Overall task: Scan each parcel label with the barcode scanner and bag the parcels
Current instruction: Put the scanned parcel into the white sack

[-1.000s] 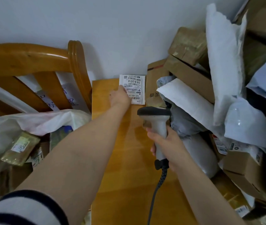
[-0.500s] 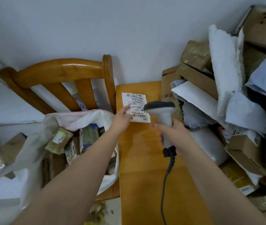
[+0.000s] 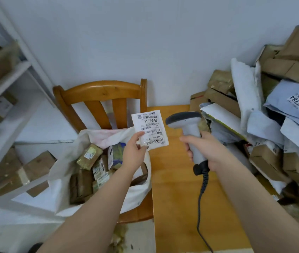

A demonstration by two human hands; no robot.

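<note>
At frame centre, the left hand [image 3: 133, 152] pinches a flat white parcel [image 3: 150, 130] with an upside-down printed barcode label; the right hand [image 3: 205, 150] grips the grey barcode scanner [image 3: 187, 125].

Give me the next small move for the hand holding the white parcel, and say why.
Likely carry the white parcel a little left and down, then let it go into the open bag. The left hand pinches it right at the bag's rim, and the scanner in the right hand sits beside it, not aimed at it. Whether it was read, I cannot tell.
</note>
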